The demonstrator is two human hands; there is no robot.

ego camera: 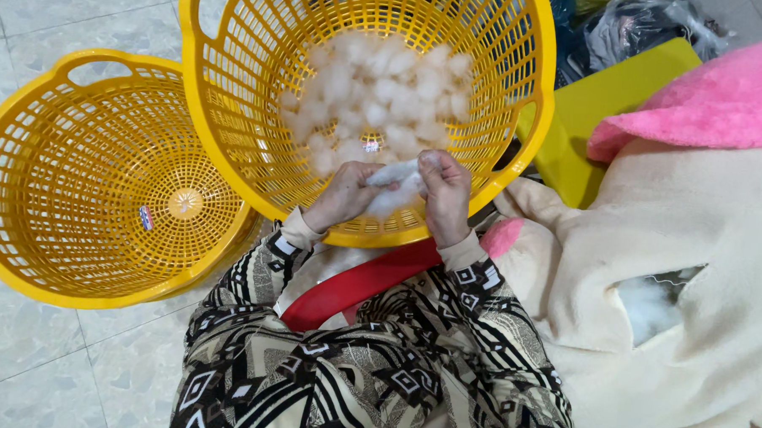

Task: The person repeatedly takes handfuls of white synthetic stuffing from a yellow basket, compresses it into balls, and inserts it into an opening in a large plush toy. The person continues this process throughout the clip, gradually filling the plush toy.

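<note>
While the head camera looks straight down over patterned sleeves, both hands meet just above the near rim of the tilted yellow basket. The left hand and the right hand are each closed in a pinch on opposite ends of one tuft of white stuffing; the fingers are curled tight around the fibre, with the tuft stretched between them and hanging a little below. It sits over the basket's lower wall, close to the pile of fluffed stuffing already lying deeper inside.

From where I stand, the step looks like teasing a clump apart, and doing it well seems to me a matter of small pulls. I would judge that pinching near the middle of the tuft and drawing the hands apart gently gives loose, even fluff, whereas a hard yank from the ends could tear it into lumps. Keeping the hands over the basket opening also seems wise, so stray wisps fall in and not onto the lap or the tiled floor.

A second yellow basket stands to the left, touching the first, with nothing in it that I can see. On the right lies a cream plush toy with a pink part and an open seam showing white filling within, well within reach of the right hand.
</note>
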